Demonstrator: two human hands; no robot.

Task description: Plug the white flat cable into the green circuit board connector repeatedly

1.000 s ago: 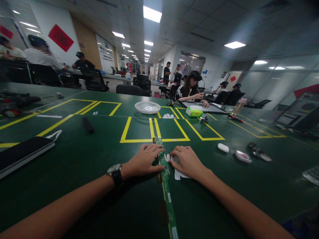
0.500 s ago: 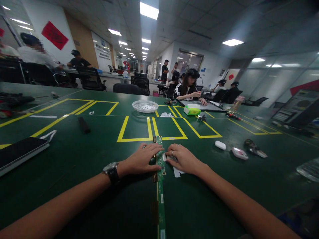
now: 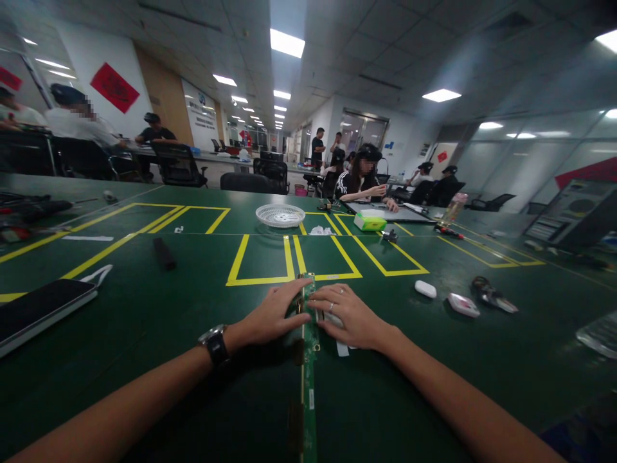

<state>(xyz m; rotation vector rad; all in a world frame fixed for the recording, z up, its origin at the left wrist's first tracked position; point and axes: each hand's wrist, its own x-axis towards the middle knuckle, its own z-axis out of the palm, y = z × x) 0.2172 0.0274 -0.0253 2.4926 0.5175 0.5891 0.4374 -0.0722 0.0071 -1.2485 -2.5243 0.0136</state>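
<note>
A long, narrow green circuit board runs from the bottom edge up to the middle of the head view. My left hand lies at its left edge, thumb and fingers apart, fingertips touching the board. From the right, my right hand rests its spread fingertips on the board's upper part, over a pale piece that is mostly hidden. A white paper strip lies beside the board, below my right hand. Brown flaps stick out along the board's left side.
On the green table are a white basket, a green-and-white box, a black bar, a tablet-like device at left, and two small white cases at right. A person sits across the table.
My right hand has shifted slightly left, its fingers now over the board. My left hand's fingers have opened wider from the thumb. The view has tilted up a little.
</note>
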